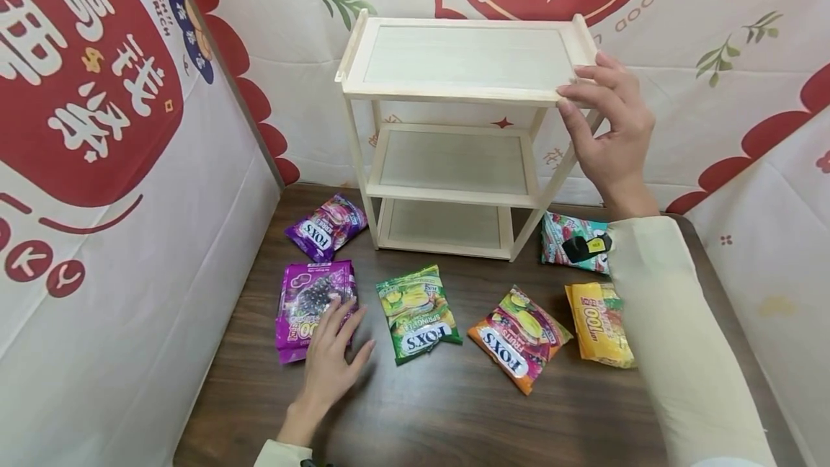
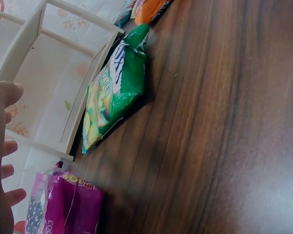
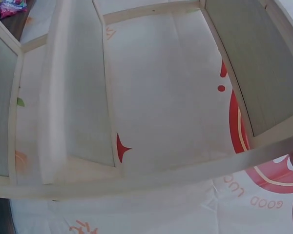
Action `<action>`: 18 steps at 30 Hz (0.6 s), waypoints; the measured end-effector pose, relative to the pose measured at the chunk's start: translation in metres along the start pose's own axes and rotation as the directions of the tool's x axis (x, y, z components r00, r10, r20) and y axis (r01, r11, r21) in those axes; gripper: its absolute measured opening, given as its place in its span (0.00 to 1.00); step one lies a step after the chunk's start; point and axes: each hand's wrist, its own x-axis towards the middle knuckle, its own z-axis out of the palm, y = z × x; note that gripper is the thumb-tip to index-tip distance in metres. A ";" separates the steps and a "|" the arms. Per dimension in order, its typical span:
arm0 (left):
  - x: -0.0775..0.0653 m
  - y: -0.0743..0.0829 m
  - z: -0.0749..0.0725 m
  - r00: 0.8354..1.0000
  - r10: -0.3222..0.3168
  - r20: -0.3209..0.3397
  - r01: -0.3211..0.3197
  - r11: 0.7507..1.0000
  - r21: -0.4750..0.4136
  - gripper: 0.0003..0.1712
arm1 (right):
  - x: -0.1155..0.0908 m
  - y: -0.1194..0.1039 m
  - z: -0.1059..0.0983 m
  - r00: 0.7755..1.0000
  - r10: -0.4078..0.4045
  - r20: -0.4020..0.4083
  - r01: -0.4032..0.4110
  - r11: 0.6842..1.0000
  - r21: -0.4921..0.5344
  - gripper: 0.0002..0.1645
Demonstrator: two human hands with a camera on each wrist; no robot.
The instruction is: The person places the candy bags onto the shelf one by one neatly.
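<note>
A pale wooden three-tier shelf (image 1: 454, 56) stands upright at the back of the table, its tiers bare. My right hand (image 1: 612, 125) holds its top right front corner, fingers over the top edge and thumb lower at the front. In the right wrist view the shelf frame (image 3: 161, 170) fills the picture and only a bit of the hand shows. With fingers spread, my left hand (image 1: 327, 362) is over the right edge of a purple grape candy bag (image 1: 301, 319); contact cannot be told. A green Fox's candy bag (image 1: 415, 308) lies to its right.
A purple Fox's bag (image 1: 327, 227) lies left of the shelf's foot. Front right are an orange-edged Fox's bag (image 1: 521, 339) and a yellow bag (image 1: 599, 323), partly behind my right sleeve. A teal bag (image 1: 558, 236) lies behind them. Printed cloth walls (image 1: 285, 114) enclose the brown table (image 1: 493, 424).
</note>
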 end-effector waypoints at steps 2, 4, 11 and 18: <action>0.000 0.002 0.003 1.000 0.015 0.005 -0.015 1.000 0.001 0.30 | 0.003 0.000 -0.001 1.000 -0.008 0.014 0.008 1.000 -0.005 0.17; 0.001 0.004 0.007 1.000 0.027 0.009 -0.027 1.000 0.004 0.30 | 0.005 0.003 -0.001 1.000 -0.009 0.026 0.009 1.000 -0.003 0.18; 0.006 0.011 0.026 0.998 0.047 0.041 -0.049 0.998 0.026 0.29 | 0.013 0.020 0.001 1.000 -0.016 0.024 0.016 0.999 0.030 0.21; 0.011 0.021 0.044 0.998 0.040 0.053 -0.041 0.999 0.024 0.26 | 0.016 0.036 0.006 0.999 -0.033 -0.012 0.034 0.994 0.108 0.23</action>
